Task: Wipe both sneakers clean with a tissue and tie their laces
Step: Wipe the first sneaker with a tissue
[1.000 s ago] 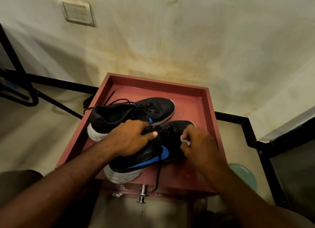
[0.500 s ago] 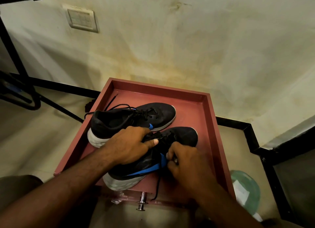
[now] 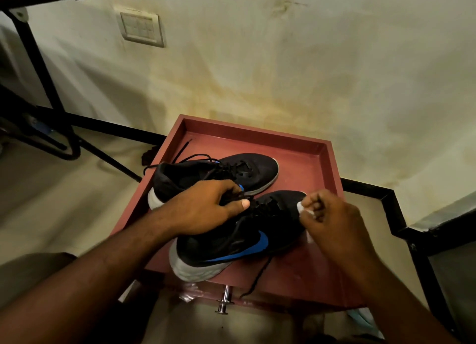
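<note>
Wiping a black fabric sneaker with a blue side logo (image 3: 247, 238), a person works over a dark red wooden tabletop with a raised rim (image 3: 316, 168).

The left hand (image 3: 203, 209) presses down on the shoe's lace area, fingers curled closed over the tongue, thumb lying along the laces. The right hand (image 3: 332, 220) pinches a small white crumpled tissue (image 3: 305, 209) in closed fingers, touching the near shoe's toe. A second black sneaker with a white sole (image 3: 219, 176) lies just behind, its black laces (image 3: 180, 150) loose and trailing toward the rim. One untied lace of the near shoe hangs over the front edge beside a metal knob (image 3: 224, 302).
</note>
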`<action>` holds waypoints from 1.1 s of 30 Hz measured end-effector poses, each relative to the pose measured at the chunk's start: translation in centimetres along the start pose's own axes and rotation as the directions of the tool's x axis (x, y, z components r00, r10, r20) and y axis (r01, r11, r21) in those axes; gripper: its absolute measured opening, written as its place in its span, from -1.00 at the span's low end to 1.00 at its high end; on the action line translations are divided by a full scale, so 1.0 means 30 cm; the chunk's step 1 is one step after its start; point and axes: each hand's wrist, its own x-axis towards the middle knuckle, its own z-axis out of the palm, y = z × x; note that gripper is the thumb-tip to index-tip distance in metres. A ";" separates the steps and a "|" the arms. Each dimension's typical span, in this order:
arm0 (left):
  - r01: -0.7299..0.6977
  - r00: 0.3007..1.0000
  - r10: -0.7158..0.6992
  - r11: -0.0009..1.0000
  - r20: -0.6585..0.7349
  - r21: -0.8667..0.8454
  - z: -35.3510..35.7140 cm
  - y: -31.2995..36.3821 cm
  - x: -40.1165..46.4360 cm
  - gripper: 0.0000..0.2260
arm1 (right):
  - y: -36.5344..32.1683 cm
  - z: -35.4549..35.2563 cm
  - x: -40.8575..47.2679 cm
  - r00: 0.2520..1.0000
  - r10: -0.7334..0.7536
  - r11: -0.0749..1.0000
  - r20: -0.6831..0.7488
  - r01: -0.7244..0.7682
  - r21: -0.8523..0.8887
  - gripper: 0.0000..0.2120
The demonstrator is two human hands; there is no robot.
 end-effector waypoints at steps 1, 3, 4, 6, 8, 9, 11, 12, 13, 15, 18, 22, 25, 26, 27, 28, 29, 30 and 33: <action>-0.019 1.000 0.019 1.000 0.010 -0.003 -0.016 -0.002 -0.015 -0.62 | 0.005 -0.014 0.004 0.999 0.028 0.999 -0.035 -0.027 0.043 -0.80; -0.042 0.993 0.041 0.999 0.111 0.005 -0.041 -0.013 -0.050 -0.49 | 0.002 -0.013 -0.003 0.995 0.082 0.981 -0.058 -0.070 0.183 -0.79; -0.054 0.983 0.049 0.998 0.176 0.029 -0.045 -0.015 -0.070 -0.40 | -0.007 -0.004 -0.012 0.994 0.097 0.966 -0.051 -0.082 0.244 -0.78; -0.095 0.968 0.058 0.985 0.242 0.144 -0.025 -0.017 -0.096 -0.23 | -0.020 0.021 -0.028 0.996 0.086 0.946 -0.014 -0.077 0.316 -0.78; -0.118 0.982 0.069 0.949 0.173 0.291 0.011 -0.012 -0.100 -0.17 | -0.029 0.034 -0.025 0.997 0.077 0.927 0.008 -0.074 0.368 -0.78; -0.104 0.991 0.072 0.950 0.115 0.294 0.025 -0.010 -0.094 -0.19 | -0.031 0.034 -0.018 0.997 0.080 0.911 0.008 -0.076 0.404 -0.79; -0.042 0.999 0.038 0.985 0.023 0.170 0.042 -0.012 -0.075 -0.29 | -0.038 0.027 -0.001 0.995 0.100 0.870 -0.007 -0.084 0.486 -0.80; -0.008 1.000 0.008 0.995 -0.002 0.097 0.049 -0.016 -0.067 -0.34 | -0.042 0.024 0.002 0.993 0.114 0.850 -0.017 -0.088 0.519 -0.80; 0.022 1.000 -0.022 0.999 -0.014 0.033 0.055 -0.020 -0.057 -0.39 | -0.046 0.019 0.003 0.992 0.123 0.835 -0.036 -0.084 0.545 -0.80; 0.069 0.998 -0.070 0.994 -0.006 -0.081 0.062 -0.021 -0.045 -0.50 | -0.066 0.009 -0.009 0.990 0.096 0.840 -0.102 -0.026 0.542 -0.79; 0.122 0.992 -0.124 0.965 0.010 -0.232 0.062 -0.038 -0.032 -0.63 | -0.103 -0.001 -0.053 0.938 -0.264 0.893 -0.225 0.326 0.310 -0.80; 0.139 0.990 -0.134 0.924 0.038 -0.355 0.047 -0.051 -0.022 -0.74 | -0.151 0.086 -0.157 0.716 -0.698 0.692 -0.009 0.679 0.245 -0.90; 0.133 0.991 -0.125 0.927 0.045 -0.351 0.039 -0.050 -0.020 -0.78 | -0.155 0.168 -0.190 0.564 -0.817 0.577 0.121 0.802 0.155 -0.92; 0.133 0.991 -0.125 0.930 0.044 -0.342 0.032 -0.050 -0.017 -0.78 | -0.154 0.172 -0.177 0.565 -0.816 0.578 0.125 0.803 0.142 -0.90; 0.137 0.991 -0.130 0.931 0.044 -0.337 0.024 -0.051 -0.014 -0.78 | -0.150 0.166 -0.152 0.596 -0.795 0.606 0.110 0.783 0.139 -0.90; 0.145 0.989 -0.136 0.931 0.049 -0.334 0.017 -0.054 -0.011 -0.77 | -0.138 0.155 -0.119 0.651 -0.756 0.654 0.075 0.744 0.134 -0.91; 0.151 0.988 -0.139 0.931 0.059 -0.332 0.012 -0.055 -0.011 -0.77 | -0.118 0.142 -0.081 0.727 -0.686 0.725 0.026 0.679 0.117 -0.92; 0.151 0.988 -0.135 0.934 0.071 -0.324 0.011 -0.053 -0.011 -0.78 | -0.096 0.124 -0.043 0.803 -0.596 0.797 -0.025 0.595 0.103 -0.90; 0.130 0.991 -0.121 0.955 0.048 -0.268 0.028 -0.045 -0.006 -0.80 | -0.072 0.115 -0.021 0.888 -0.457 0.876 -0.043 0.458 0.148 -0.85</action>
